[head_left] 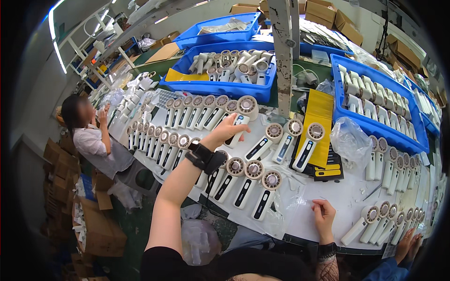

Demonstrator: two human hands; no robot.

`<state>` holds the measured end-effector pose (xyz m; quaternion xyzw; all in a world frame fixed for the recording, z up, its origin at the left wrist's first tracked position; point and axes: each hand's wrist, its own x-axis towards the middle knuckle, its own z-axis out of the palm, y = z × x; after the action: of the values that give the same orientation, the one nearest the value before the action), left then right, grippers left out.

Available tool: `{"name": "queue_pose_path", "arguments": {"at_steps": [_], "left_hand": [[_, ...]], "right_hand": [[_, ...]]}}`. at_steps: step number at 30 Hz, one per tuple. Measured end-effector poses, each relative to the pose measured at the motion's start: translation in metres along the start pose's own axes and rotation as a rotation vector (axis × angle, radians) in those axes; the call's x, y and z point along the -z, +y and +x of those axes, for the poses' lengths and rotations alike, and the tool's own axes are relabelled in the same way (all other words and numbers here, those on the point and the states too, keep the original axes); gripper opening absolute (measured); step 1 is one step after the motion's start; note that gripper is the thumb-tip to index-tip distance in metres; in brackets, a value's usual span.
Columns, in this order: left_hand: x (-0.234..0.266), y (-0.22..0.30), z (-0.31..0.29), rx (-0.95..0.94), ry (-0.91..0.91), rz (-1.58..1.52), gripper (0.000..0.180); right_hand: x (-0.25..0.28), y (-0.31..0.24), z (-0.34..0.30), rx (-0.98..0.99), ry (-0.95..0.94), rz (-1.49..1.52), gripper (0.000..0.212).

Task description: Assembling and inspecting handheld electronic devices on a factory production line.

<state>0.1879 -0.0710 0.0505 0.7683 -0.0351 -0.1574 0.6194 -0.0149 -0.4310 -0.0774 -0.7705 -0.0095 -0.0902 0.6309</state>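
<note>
My left hand (224, 132) is stretched over the table and closed around the handle of a white handheld fan (247, 107), whose round grille points away from me. Curled near the table's front edge, my right hand (323, 216) shows nothing in its fingers. Just below my left wrist, a row of white fans with dark panels on their handles (244, 192) lies side by side. Ahead and right of the held fan are a few more loose fans (287, 140), one of them close to a yellow sheet (318, 117).
Blue bins of fans (218, 90) (380, 138) stand at the back, either side of a metal post (283, 56). A clear plastic bag (349, 143) lies by the right bin. More fans (370, 214) line the right. A co-worker (91, 131) sits left; another person's hands (407, 244) are lower right.
</note>
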Motion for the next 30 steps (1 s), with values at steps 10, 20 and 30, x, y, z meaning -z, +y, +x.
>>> {"name": "queue_pose_path", "arguments": {"at_steps": [10,20,30], "left_hand": [[-0.012,0.001,-0.062,-0.193,0.017,-0.290,0.037],[-0.015,-0.002,-0.067,-0.270,-0.107,-0.474,0.032],[-0.011,0.008,-0.065,-0.217,-0.104,-0.458,0.028]], "right_hand": [[-0.001,0.002,0.001,0.005,0.008,-0.030,0.011],[0.001,0.001,-0.002,0.014,0.005,-0.022,0.011],[-0.002,-0.003,0.003,0.007,-0.007,-0.005,0.011]]}}
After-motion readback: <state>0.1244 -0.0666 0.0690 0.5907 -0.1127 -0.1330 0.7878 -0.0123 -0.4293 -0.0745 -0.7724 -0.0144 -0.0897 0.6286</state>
